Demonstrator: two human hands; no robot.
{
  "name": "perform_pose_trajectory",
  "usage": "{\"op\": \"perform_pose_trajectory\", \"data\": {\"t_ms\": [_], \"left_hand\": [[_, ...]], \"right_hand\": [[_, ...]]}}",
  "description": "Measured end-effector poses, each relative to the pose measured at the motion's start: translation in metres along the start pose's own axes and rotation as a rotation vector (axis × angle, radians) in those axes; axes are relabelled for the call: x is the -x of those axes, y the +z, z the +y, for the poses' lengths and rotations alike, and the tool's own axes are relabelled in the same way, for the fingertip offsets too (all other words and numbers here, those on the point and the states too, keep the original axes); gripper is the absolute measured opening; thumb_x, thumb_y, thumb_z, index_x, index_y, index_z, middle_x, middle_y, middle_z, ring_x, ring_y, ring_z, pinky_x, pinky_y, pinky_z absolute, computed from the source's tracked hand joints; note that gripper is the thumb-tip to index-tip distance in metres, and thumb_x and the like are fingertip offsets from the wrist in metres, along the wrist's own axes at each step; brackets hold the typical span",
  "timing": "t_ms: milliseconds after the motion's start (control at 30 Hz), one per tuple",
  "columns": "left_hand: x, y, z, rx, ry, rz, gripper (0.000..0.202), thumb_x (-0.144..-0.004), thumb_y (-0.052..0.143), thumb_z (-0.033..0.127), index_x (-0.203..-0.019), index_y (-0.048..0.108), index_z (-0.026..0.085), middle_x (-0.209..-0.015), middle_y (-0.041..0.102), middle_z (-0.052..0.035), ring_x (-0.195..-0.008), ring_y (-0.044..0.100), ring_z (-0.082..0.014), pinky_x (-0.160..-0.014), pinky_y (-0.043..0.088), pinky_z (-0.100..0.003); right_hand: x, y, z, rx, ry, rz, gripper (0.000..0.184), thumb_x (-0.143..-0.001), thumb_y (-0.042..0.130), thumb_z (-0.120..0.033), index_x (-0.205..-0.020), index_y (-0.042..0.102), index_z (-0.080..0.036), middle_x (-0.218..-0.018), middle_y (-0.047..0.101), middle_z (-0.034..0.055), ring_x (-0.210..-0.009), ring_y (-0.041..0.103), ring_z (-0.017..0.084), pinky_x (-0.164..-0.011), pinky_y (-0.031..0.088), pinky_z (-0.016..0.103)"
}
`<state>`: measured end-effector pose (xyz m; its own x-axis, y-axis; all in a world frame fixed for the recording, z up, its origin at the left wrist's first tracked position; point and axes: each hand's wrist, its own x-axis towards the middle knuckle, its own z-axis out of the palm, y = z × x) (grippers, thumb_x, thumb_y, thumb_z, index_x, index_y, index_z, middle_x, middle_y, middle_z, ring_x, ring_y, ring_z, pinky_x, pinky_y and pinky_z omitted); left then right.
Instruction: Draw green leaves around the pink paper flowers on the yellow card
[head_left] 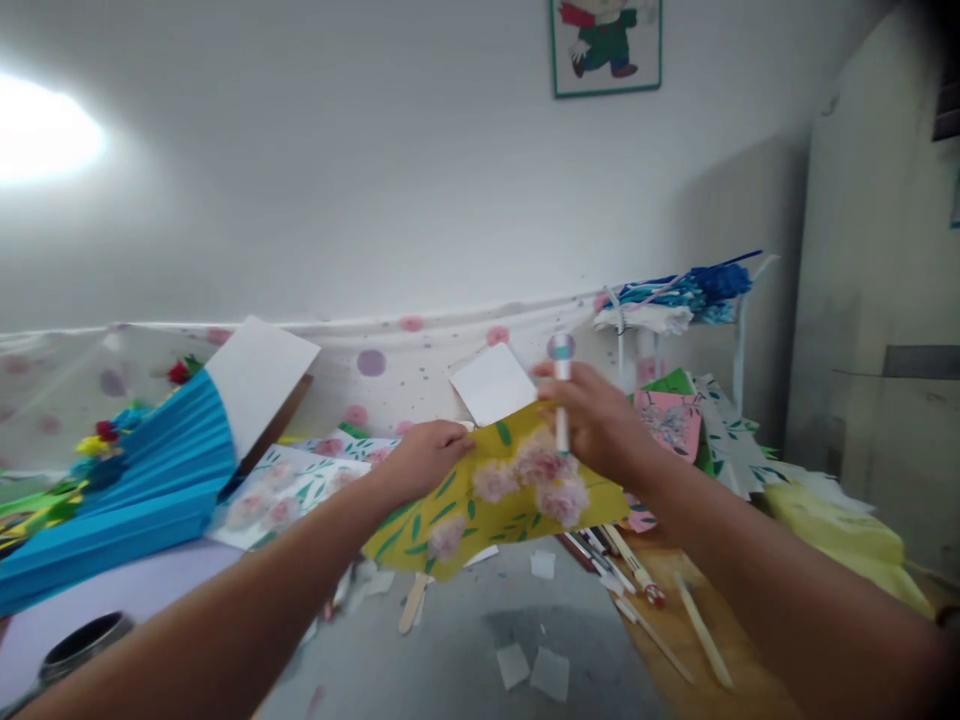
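Observation:
My left hand (424, 458) pinches the upper edge of a yellow sheet of paper (487, 530), which is lifted and tilted above the table. Pale pink ruffled flowers (544, 460) and dark green leaf shapes decorate the sheet. In my right hand (592, 415) is a white marker (562, 400) with a teal band, held upright in front of the sheet's upper right part. Whether the right hand also touches the paper cannot be made out. A white square card (493, 382) stands behind the sheet, between my hands.
A grey mat (465, 640) bears paper squares (551, 672) and a wooden stick (412, 604). Pens and brushes (600, 550) lie to the right, beside a yellow bundle (836, 530). A blue pleated fan (172, 450) fills the left. A rack (739, 350) stands back right.

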<state>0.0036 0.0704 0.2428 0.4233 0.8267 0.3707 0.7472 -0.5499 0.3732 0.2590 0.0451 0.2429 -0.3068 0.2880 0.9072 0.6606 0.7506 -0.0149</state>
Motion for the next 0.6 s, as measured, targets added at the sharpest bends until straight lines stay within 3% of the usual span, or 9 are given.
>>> {"op": "perform_pose_trajectory", "data": {"t_ms": [67, 100, 167, 233, 367, 467, 600], "left_hand": [[0.015, 0.005, -0.017, 0.223, -0.101, 0.020, 0.031, -0.098, 0.057, 0.043, -0.098, 0.065, 0.013, -0.091, 0.066, -0.0023, -0.080, 0.065, -0.0187, -0.072, 0.057, -0.035], [0.023, 0.010, -0.025, 0.342, -0.143, 0.020, 0.033, -0.098, 0.056, 0.045, -0.098, 0.065, 0.013, -0.089, 0.066, -0.0021, -0.076, 0.065, -0.0175, -0.069, 0.057, -0.033], [0.038, 0.021, -0.039, 0.569, -0.211, 0.048, 0.036, -0.099, 0.053, 0.047, -0.103, 0.064, 0.013, -0.088, 0.065, -0.0026, -0.073, 0.064, -0.0162, -0.066, 0.056, -0.032], [0.050, 0.036, -0.050, 0.776, -0.266, 0.073, 0.036, -0.100, 0.052, 0.047, -0.112, 0.061, 0.015, -0.095, 0.066, -0.0048, -0.076, 0.065, -0.0163, -0.069, 0.057, -0.034], [0.064, 0.067, -0.059, 1.059, -0.366, 0.098, 0.034, -0.099, 0.056, 0.042, -0.120, 0.059, 0.016, -0.106, 0.065, -0.0071, -0.083, 0.066, -0.0185, -0.073, 0.058, -0.036], [0.070, 0.087, -0.059, 1.179, -0.431, 0.133, 0.032, -0.098, 0.059, 0.037, -0.122, 0.058, 0.016, -0.111, 0.064, -0.0080, -0.089, 0.066, -0.0198, -0.076, 0.059, -0.038], [0.077, 0.110, -0.057, 1.282, -0.510, 0.151, 0.028, -0.097, 0.060, 0.033, -0.120, 0.059, 0.016, -0.114, 0.064, -0.0083, -0.091, 0.065, -0.0200, -0.077, 0.059, -0.038]], "right_hand": [[0.027, -0.018, 0.011, -0.017, 0.150, 0.294, 0.007, -0.084, 0.063, -0.019, -0.090, 0.061, -0.023, -0.125, 0.066, 0.0132, -0.121, 0.057, 0.029, -0.105, 0.039, 0.046], [0.042, -0.024, 0.017, -0.047, 0.246, 0.443, 0.013, -0.082, 0.067, -0.025, -0.092, 0.059, -0.024, -0.125, 0.066, 0.0125, -0.123, 0.056, 0.030, -0.109, 0.034, 0.048], [0.074, -0.027, 0.025, -0.118, 0.415, 0.518, 0.021, -0.081, 0.068, -0.034, -0.095, 0.058, -0.023, -0.120, 0.067, 0.0145, -0.117, 0.060, 0.032, -0.106, 0.039, 0.053], [0.104, -0.016, 0.027, -0.241, 0.617, 0.428, 0.026, -0.079, 0.070, -0.041, -0.094, 0.065, -0.020, -0.102, 0.073, 0.0136, -0.094, 0.069, 0.032, -0.087, 0.052, 0.051], [0.153, 0.028, 0.014, -0.535, 0.996, 0.235, 0.038, -0.077, 0.069, -0.056, -0.091, 0.065, -0.021, -0.088, 0.079, 0.0115, -0.079, 0.076, 0.030, -0.068, 0.058, 0.042], [0.169, 0.054, 0.000, -0.702, 1.220, 0.131, 0.041, -0.074, 0.072, -0.058, -0.089, 0.064, -0.021, -0.080, 0.079, 0.0096, -0.067, 0.076, 0.026, -0.059, 0.057, 0.036], [0.171, 0.062, -0.008, -0.837, 1.380, 0.082, 0.034, -0.080, 0.072, -0.051, -0.088, 0.063, -0.020, -0.071, 0.074, 0.0014, -0.055, 0.071, 0.016, -0.057, 0.055, 0.028]]}}
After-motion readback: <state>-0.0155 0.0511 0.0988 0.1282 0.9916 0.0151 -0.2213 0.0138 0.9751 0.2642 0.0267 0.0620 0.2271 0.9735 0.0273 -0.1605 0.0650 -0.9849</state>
